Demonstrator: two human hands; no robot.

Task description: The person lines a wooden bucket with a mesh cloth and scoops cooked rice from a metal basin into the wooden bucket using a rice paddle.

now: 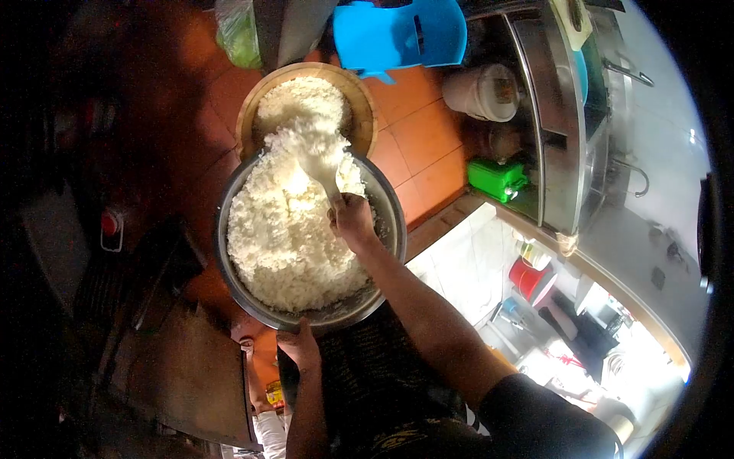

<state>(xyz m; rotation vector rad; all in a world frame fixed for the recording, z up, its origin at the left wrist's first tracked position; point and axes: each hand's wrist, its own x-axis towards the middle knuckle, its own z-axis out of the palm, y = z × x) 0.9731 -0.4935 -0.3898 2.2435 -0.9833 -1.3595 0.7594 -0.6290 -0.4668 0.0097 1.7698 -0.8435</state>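
Observation:
My left hand [300, 348] grips the near rim of a wide metal bowl [395, 226], its fingers partly hidden under the edge. Cooked white rice [279, 252] is heaped in the bowl. In my right hand [353, 223] is the handle of a pale rice paddle [325, 174], its blade among the rice at the bowl's far side and blurred. Just beyond stands a round wooden tub [368, 126], also holding rice. The bowl's far edge overlaps the tub, and loose rice spans the place where they meet.
A blue plastic chair or stool [382, 38] stands beyond the tub on the orange tiled floor [424, 138]. To the right are a white bucket [483, 92], a green container [495, 179] and a metal counter [562, 138]. A wooden board [183, 375] lies at lower left.

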